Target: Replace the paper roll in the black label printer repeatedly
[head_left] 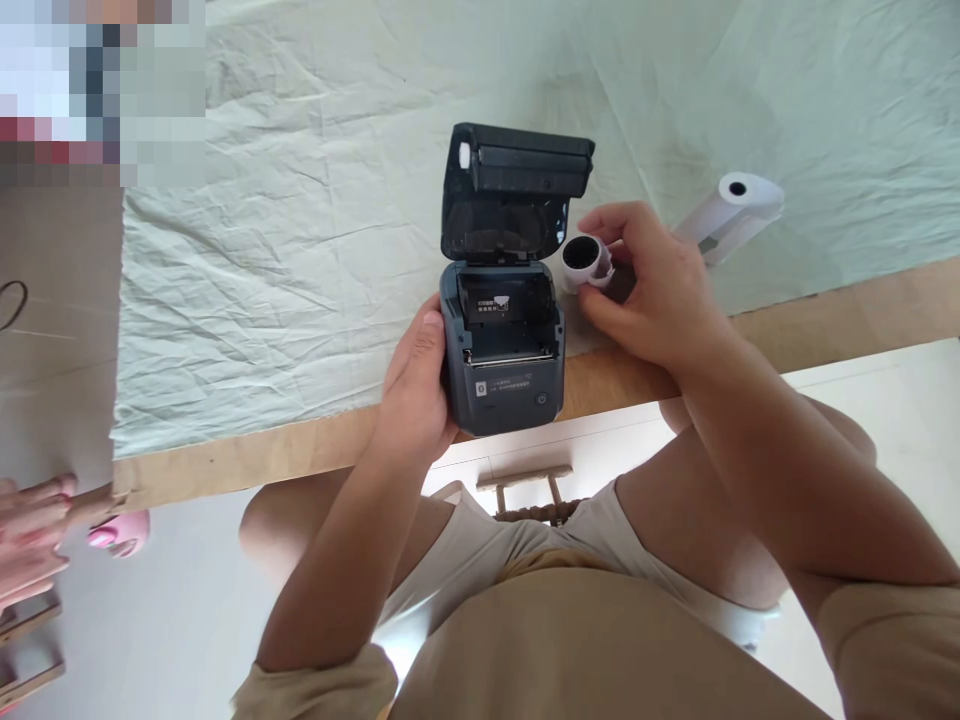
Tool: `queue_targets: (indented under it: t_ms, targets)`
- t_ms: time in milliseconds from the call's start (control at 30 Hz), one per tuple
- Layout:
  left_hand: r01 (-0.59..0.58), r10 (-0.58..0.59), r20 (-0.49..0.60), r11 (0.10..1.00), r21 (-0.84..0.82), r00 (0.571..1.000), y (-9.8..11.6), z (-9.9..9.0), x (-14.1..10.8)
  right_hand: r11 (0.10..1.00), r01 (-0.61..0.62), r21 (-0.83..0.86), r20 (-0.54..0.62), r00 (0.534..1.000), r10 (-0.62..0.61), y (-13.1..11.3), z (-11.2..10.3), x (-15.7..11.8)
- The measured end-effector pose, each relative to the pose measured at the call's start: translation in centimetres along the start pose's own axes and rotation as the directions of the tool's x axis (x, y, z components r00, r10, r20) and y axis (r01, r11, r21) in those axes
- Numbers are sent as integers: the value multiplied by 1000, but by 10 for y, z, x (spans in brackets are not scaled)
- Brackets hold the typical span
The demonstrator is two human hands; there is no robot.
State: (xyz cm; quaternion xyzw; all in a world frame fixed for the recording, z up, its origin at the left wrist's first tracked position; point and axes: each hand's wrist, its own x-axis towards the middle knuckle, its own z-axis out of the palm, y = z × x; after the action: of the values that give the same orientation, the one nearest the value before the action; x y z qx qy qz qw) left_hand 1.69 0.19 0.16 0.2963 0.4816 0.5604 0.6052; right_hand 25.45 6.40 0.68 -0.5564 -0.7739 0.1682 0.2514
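A dark label printer stands near the table's front edge, its lid tipped up and back. Its paper bay is bare of any roll, with a printed sticker inside. My left hand is wrapped around the printer's left side. To the right of the printer, my right hand has its thumb and fingers closed around a small white paper roll with a dark hollow core. Some of the fingertips are hidden behind the roll. Beyond that hand lies a longer white paper roll with its end loose.
A wrinkled pale green cloth covers the wooden table, whose bare front edge shows. My legs are under that edge, with a wooden stool rung between them. At the lower left, a pink object is on the floor.
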Motion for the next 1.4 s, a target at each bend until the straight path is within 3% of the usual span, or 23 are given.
queue_targets:
  t_ms: [300,533,733,933,1033,1100,1167,1233,1300,1400]
  targets:
    - [25,-25,0,1000,-7,1000,1,-1,0,995,94,-31,70,993,-92,5,5,4]
    - [2,-2,13,1000,23,1000,1,-2,-1,1000,-17,2,-18,1000,17,-7,-3,-1]
    - [37,-38,-8,999,-13,999,3,1,-2,989,29,-142,-7,1000,-30,-9,-3,-2]
    - [32,-32,-32,999,2,999,4,2,-2,990,25,-139,38,999,-20,-2,-3,1]
    - [0,1,-10,1000,7,1000,2,2,-1,999,24,-29,-65,998,-26,8,-10,3]
    - [-13,13,9,1000,-3,1000,1,1,-1,992,83,97,-248,967,-57,10,-16,2]
    - [-13,14,22,999,-32,1000,0,1,0,961,208,183,-459,882,-104,5,-20,-2]
    - [-7,9,31,998,-66,999,-1,1,0,914,358,191,-548,811,-204,-9,-19,-6]
    - [-15,18,32,996,-87,999,-1,1,0,863,483,148,-506,787,-353,-27,-15,-8]
    - [-33,39,50,994,-106,998,0,3,-1,869,492,50,-332,829,-450,-47,-6,-5]
